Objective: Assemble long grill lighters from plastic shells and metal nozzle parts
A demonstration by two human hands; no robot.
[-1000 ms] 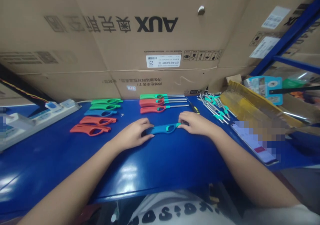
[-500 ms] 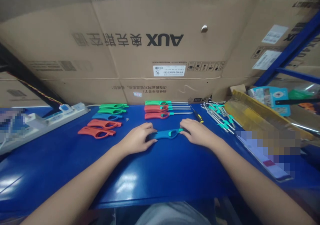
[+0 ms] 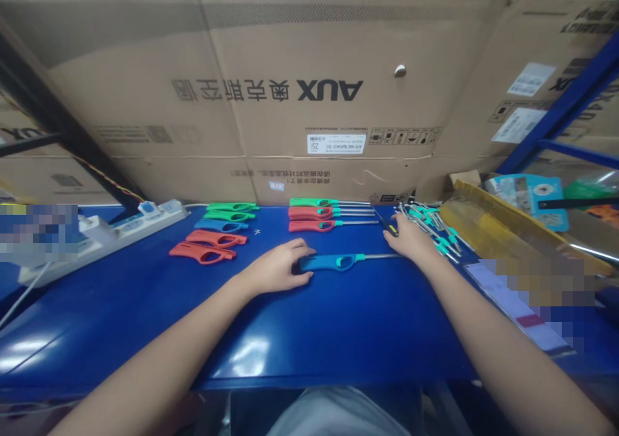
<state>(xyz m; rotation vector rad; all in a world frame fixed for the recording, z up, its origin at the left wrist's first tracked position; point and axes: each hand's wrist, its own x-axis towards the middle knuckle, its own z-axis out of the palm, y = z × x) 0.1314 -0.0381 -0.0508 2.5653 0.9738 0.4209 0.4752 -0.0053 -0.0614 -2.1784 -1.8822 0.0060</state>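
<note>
A blue lighter [image 3: 325, 263] with a long metal tube and a turquoise trigger lies across the middle of the blue table. My left hand [image 3: 280, 268] is closed around its handle end, thumb on the near side and fingers on the far side. The metal tube points right and passes below my right hand [image 3: 411, 239]. Between the thumb and fingers of that hand is a small yellow and black screwdriver [image 3: 392, 229], its shaft pointing to the back. My wrist and fingers partly cover the handle, so how firm the hold is does not show.
Several lighters with tubes, a red one [image 3: 309, 226] nearest, lie behind the blue one. Empty handle shells [image 3: 203, 250] are at the left, beside a white power strip [image 3: 126, 239]. Loose metal tubes [image 3: 442, 242] lie right, beside a yellow-taped carton [image 3: 483, 220]. Cardboard [image 3: 271, 42] walls the back.
My right hand has left the front end of the blue lighter and moved right and back to the screwdriver. The lighter's metal tube now shows. My left hand still holds the handle. The view has shifted slightly.
</note>
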